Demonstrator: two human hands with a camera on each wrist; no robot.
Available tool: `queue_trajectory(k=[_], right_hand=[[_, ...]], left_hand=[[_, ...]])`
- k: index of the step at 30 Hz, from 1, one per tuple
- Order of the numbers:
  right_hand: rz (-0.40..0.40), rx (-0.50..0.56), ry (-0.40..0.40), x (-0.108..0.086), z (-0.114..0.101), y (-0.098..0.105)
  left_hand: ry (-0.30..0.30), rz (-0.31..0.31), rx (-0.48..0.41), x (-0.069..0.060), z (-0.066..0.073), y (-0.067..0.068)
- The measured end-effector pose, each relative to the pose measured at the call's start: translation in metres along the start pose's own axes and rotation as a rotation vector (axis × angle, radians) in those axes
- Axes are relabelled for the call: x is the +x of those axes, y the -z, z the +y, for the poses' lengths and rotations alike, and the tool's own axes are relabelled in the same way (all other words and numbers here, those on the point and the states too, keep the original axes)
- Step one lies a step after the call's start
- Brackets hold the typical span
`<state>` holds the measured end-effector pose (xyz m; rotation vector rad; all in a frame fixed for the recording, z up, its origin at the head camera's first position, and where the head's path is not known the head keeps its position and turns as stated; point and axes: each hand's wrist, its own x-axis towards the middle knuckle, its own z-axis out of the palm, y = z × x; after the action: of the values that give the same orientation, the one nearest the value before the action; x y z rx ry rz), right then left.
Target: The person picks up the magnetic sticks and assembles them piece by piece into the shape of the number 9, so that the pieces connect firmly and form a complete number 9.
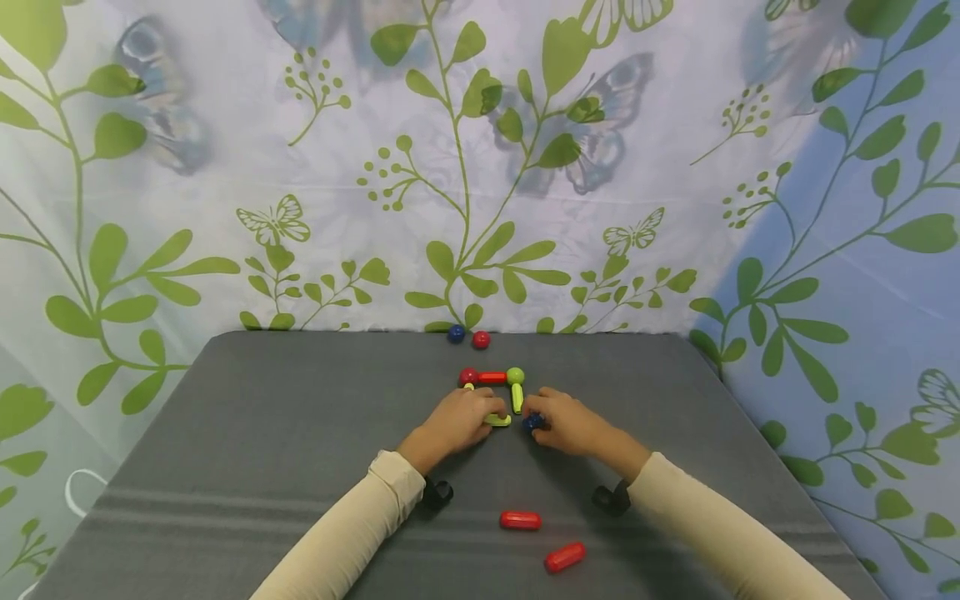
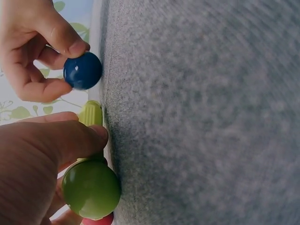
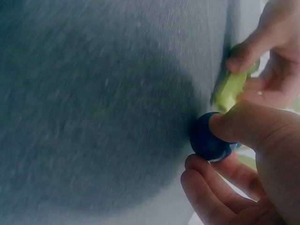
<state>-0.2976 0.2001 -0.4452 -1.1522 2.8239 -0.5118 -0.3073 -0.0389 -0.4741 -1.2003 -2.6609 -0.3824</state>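
My left hand pinches a yellow-green rod low over the grey table. A green ball sits at that rod's left end, seen in the left wrist view. My right hand holds a dark blue ball between thumb and fingers, just right of the rod's free end. Beyond the hands lies a joined chain: a red ball, a red rod, a green ball and a yellow-green rod pointing toward me. Another yellow-green rod below the red ball is mostly hidden by my left hand.
Two loose red rods lie on the near part of the grey table. At its far edge rest a blue ball and a red ball. A leaf-patterned curtain hangs behind the table.
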Motion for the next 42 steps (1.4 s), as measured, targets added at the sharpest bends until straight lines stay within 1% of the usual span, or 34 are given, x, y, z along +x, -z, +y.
queue_trajectory(k=[3,8,12,15,21,25,28,32,36,39,42], right_hand=[[0.025,0.023,0.018,0.003,-0.004,-0.003],[0.061,0.029,0.044,0.007,-0.002,-0.006],[0.065,0.034,0.065,0.011,-0.001,-0.008],[0.056,0.042,0.064,0.013,0.000,-0.009],[0.044,0.060,0.063,0.016,0.002,-0.009],[0.036,0.079,0.050,0.018,0.006,-0.004],[0.047,0.090,0.038,0.021,0.012,0.000],[0.079,0.065,0.041,0.026,0.017,0.004],[0.078,0.004,0.060,0.031,0.020,0.005],[0.070,-0.051,0.079,0.034,0.023,0.001],[0.082,-0.093,0.101,0.037,0.025,-0.003]], left_hand=[[-0.008,0.013,-0.024,-0.001,-0.001,0.000],[-0.026,0.035,-0.062,-0.002,-0.003,0.000],[-0.030,0.038,-0.096,-0.002,-0.003,0.000],[-0.020,0.032,-0.109,-0.002,-0.003,0.000],[0.006,0.020,-0.089,-0.003,-0.003,0.001],[0.011,0.023,-0.069,-0.003,-0.003,0.001],[0.011,0.026,-0.053,-0.003,-0.003,0.002],[-0.001,0.045,-0.018,-0.002,-0.003,0.001],[-0.033,0.068,0.022,0.000,-0.001,-0.001],[-0.054,0.069,0.040,0.001,0.002,-0.002],[-0.055,0.063,0.048,0.001,0.004,-0.002]])
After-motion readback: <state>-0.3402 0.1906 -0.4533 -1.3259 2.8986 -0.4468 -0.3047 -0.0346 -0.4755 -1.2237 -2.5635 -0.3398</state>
